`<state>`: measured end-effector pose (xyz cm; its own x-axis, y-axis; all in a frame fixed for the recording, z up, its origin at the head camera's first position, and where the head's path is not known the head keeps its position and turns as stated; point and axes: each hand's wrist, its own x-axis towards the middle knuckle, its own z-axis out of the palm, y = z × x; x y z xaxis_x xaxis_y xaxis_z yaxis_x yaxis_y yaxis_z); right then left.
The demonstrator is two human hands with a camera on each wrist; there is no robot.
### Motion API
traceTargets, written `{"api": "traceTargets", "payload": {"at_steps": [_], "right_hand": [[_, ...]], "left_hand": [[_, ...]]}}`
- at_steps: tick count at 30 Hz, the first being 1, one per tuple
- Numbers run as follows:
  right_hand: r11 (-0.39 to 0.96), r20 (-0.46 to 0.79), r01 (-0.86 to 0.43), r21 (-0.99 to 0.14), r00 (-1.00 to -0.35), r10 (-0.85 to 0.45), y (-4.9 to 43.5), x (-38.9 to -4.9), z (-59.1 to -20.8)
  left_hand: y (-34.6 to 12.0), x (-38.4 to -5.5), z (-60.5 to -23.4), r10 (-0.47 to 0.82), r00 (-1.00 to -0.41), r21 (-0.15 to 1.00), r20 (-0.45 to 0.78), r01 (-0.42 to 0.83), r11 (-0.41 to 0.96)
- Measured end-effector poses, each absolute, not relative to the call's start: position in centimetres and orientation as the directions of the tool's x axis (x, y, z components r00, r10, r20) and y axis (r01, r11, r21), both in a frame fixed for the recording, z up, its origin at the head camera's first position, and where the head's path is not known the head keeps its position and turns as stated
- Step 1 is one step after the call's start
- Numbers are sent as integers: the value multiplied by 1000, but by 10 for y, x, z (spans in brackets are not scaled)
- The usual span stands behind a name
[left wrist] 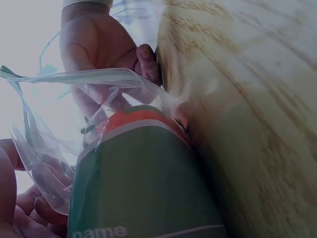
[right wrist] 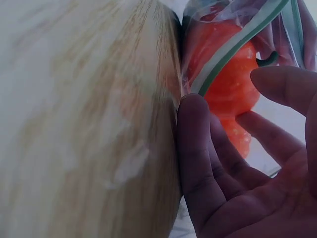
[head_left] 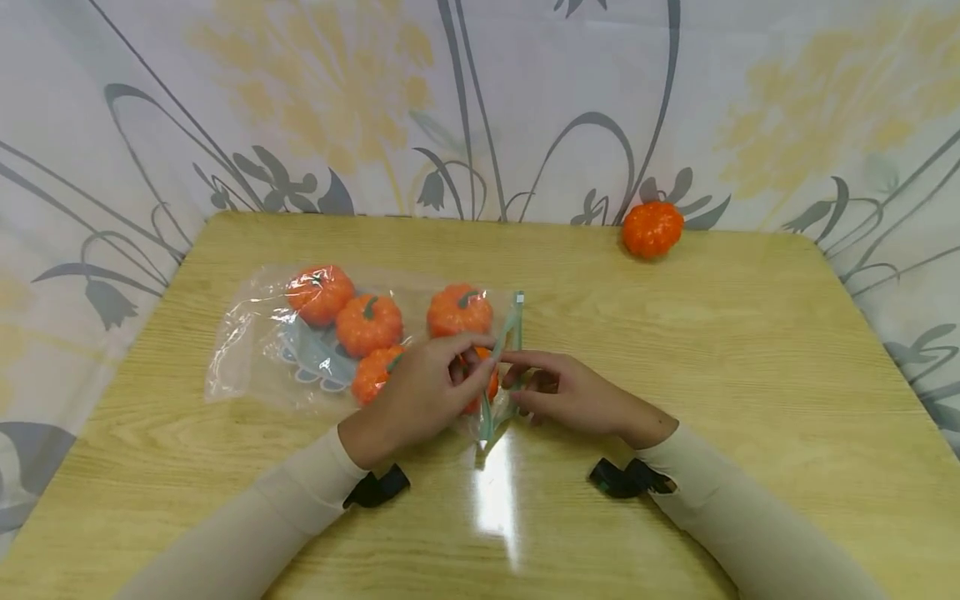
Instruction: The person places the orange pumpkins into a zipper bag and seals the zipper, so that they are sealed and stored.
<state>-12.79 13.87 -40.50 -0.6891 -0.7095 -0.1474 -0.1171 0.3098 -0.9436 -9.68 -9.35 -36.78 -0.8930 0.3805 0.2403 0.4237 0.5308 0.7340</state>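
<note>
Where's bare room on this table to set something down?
The widest bare patch of table lies right of the right hand, below the lone pumpkin. Another sits between the left sleeve, the plastic bag and the table's left edge. Crowded: left of centre, where that bag, its pumpkins and the left hand gather.

Pumpkins (head_left: pixel 370 327) in bag (head_left: pixel 243 357), left of loose pumpkin (head_left: pixel 653 230)

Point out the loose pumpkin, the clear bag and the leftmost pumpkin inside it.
Loose pumpkin (head_left: pixel 653 230), head view: middle of its orange body.
Clear bag (head_left: pixel 243 357), head view: bare film near its left end.
Leftmost bagged pumpkin (head_left: pixel 321 300), head view: orange body, seen through the film.
</note>
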Motion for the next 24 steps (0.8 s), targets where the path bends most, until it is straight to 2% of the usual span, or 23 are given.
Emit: {"api": "traceTargets", "payload": {"at_steps": [4, 15, 19, 24], "right_hand": [[315, -144, -126, -941, -691, -709, 137, -130, -402], [323, -198, -34, -946, -726, -658, 137, -129, -397], [338, -194, -66, -939, -709, -678, 138, -127, -400], [347, -126, -190, -918, -691, -712, 138, -127, -403]], "left_hand": [[-94, -98, -367, 371, -894, 734, 250, 425, 530], [-94, -100, -369, 375, -892, 731, 253, 430, 529], [-94, -98, -370, 383, -885, 726, 263, 443, 526], [-95, -98, -369, 386, -880, 724, 276, 454, 519]]}}
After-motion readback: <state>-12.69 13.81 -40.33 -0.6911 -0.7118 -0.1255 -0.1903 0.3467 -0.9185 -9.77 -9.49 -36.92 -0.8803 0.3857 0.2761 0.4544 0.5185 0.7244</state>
